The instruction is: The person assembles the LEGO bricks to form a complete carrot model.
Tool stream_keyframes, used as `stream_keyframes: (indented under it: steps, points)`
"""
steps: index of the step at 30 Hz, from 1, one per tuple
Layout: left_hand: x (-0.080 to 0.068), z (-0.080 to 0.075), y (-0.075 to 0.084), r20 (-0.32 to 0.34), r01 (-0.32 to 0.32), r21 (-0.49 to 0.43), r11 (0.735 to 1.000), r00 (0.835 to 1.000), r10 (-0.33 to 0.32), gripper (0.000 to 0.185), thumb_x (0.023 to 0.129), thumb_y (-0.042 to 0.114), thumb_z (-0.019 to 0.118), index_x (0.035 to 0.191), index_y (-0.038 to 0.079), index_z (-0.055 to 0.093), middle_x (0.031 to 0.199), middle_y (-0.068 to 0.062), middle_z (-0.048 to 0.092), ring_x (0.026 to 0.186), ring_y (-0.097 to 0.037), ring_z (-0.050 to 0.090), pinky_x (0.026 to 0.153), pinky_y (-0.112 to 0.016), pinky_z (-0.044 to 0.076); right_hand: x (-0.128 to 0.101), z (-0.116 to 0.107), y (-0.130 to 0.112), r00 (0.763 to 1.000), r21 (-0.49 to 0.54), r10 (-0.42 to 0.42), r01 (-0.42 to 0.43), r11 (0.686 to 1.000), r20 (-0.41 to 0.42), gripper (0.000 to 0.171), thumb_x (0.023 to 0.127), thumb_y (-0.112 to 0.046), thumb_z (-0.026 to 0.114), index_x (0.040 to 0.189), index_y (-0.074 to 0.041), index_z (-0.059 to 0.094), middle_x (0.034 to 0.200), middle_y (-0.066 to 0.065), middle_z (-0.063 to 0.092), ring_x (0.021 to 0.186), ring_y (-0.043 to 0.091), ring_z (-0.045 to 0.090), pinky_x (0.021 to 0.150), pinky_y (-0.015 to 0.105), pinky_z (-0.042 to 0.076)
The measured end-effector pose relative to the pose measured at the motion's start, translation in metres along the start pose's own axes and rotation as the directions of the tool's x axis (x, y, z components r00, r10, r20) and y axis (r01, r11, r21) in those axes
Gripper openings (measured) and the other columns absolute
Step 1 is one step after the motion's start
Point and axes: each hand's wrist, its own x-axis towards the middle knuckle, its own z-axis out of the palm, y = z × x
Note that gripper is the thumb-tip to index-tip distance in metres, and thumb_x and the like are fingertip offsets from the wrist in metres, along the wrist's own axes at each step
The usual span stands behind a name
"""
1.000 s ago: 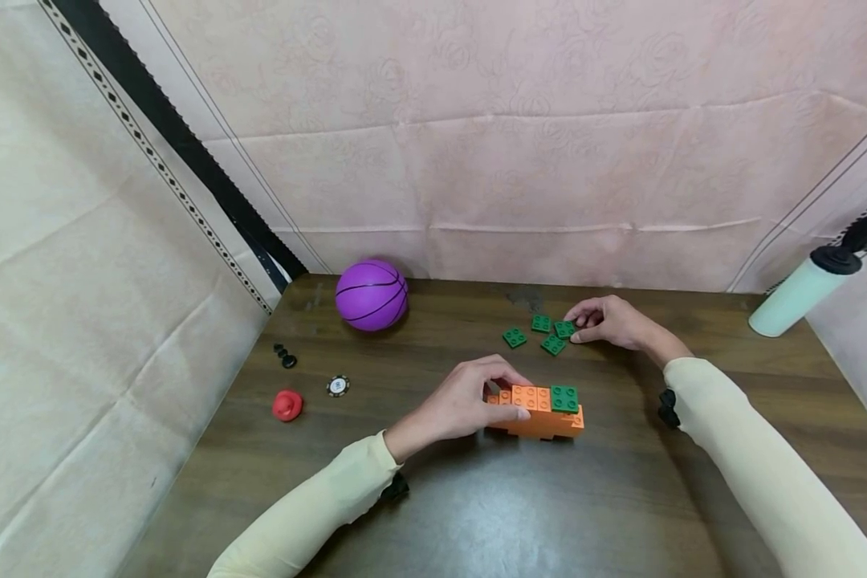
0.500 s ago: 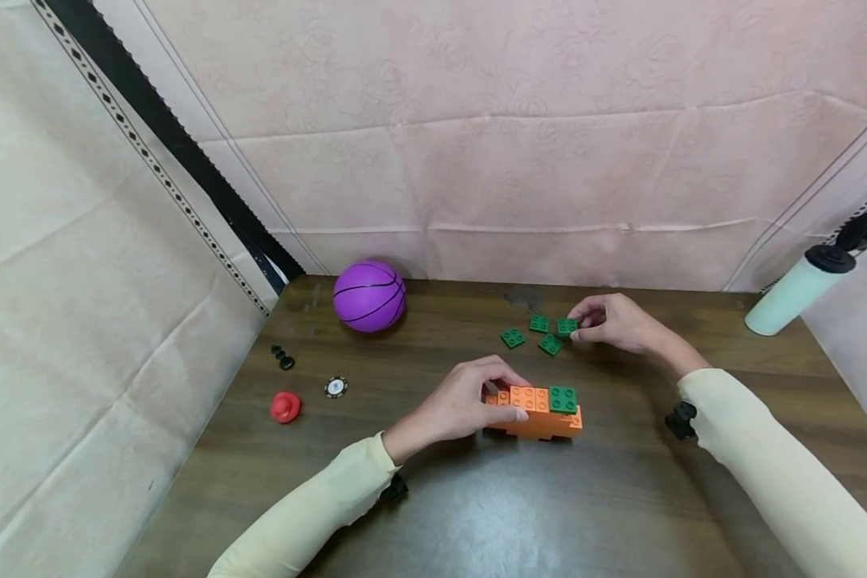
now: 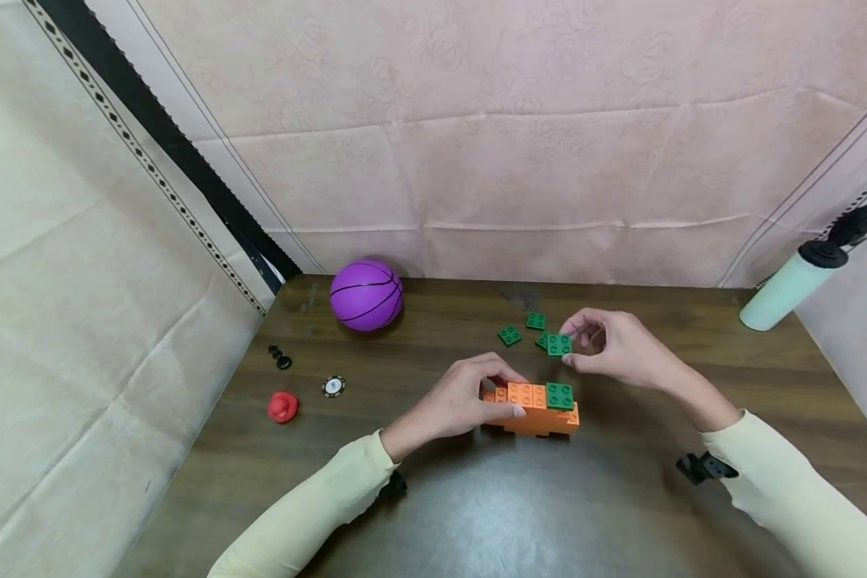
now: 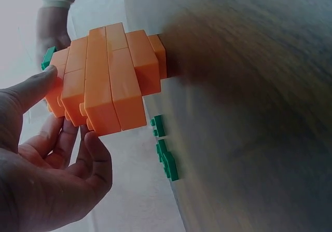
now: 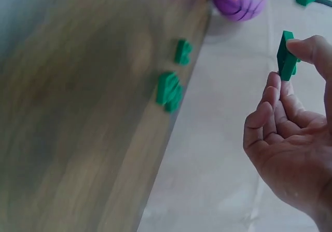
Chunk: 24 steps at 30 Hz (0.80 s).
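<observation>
Left hand steadies the orange block, right hand lifts a green plate

The left hand point(image 3: 462, 399) curls round the orange block point(image 3: 533, 409) mid-table, thumb on its near side; the right hand point(image 3: 610, 350) pinches a green plate point(image 3: 559, 344) between thumb and fingertips, raised at the block's 12 o'clock. A second ago that plate lay among the loose plates point(image 3: 509, 335); now it is off the table and nearer the block

Green plate lifted from the loose pile

The right hand point(image 3: 614, 349) now pinches a green plate point(image 3: 559, 344) off the tabletop point(image 3: 621, 498), apparently clear of it, nearer the orange block stack point(image 3: 535, 408).
</observation>
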Motion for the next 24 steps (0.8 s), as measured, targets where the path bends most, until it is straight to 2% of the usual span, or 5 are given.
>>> stream_keyframes:
  steps: [8, 17, 24]
  points:
    - [0.001, 0.0, 0.001, 0.003, -0.01, 0.004, 1.0, 1.0, 0.01, 0.031, 0.091, 0.033, 0.085, 0.12, 0.026, 0.076, 0.112, 0.011, 0.068, 0.098, -0.005, 0.06, 0.079, -0.024, 0.053, -0.026, 0.016, -0.022, 0.999, 0.103, -0.051, 0.051, 0.993, 0.004, 0.029, 0.085, -0.016, 0.086, 0.109, -0.022, 0.069, 0.094, 0.001, 0.066, 0.082, 0.016, 0.06, 0.069, 0.027, 0.053]
    - [0.001, 0.0, 0.0, 0.0, -0.017, 0.001, 1.0, 1.0, 0.017, 0.032, 0.092, 0.032, 0.085, 0.121, 0.023, 0.075, 0.114, 0.01, 0.069, 0.102, -0.005, 0.061, 0.083, -0.024, 0.055, -0.038, 0.032, -0.035, 0.991, 0.076, -0.134, 0.134, 0.988, -0.014, 0.031, 0.084, -0.017, 0.087, 0.105, -0.028, 0.068, 0.094, -0.01, 0.064, 0.083, 0.01, 0.057, 0.067, 0.026, 0.05]
    - [0.001, 0.0, -0.001, 0.0, -0.021, -0.005, 1.0, 1.0, 0.021, 0.033, 0.091, 0.03, 0.086, 0.121, 0.021, 0.075, 0.116, 0.009, 0.069, 0.103, -0.006, 0.061, 0.086, -0.025, 0.056, -0.039, 0.04, -0.041, 0.99, 0.046, -0.135, 0.136, 0.99, -0.036, 0.031, 0.082, -0.018, 0.089, 0.104, -0.026, 0.07, 0.092, -0.01, 0.063, 0.084, 0.01, 0.056, 0.069, 0.029, 0.051]
